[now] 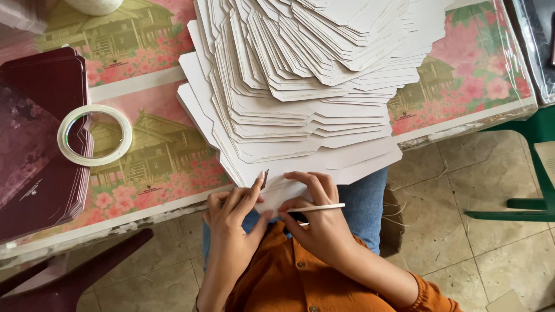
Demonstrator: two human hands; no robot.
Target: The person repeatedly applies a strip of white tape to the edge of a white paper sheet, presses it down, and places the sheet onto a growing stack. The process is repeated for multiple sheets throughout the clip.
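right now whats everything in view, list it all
flat white die-cut cardboard sheets: a large fanned pile, count unclear, white, centre of the table
white tape ring: one, white, left on the table, partly on the maroon stack
dark maroon card stack: one stack, maroon, far left
floral house-print table covering: pink and gold, under everything
green frame: one, green, right edge, on the tiled floor
dark maroon piece of furniture: one, lower left
orange sleeves and blue jeans: bottom centre
left hand: on the nearest white sheet's edge
right hand: holding a thin white stick
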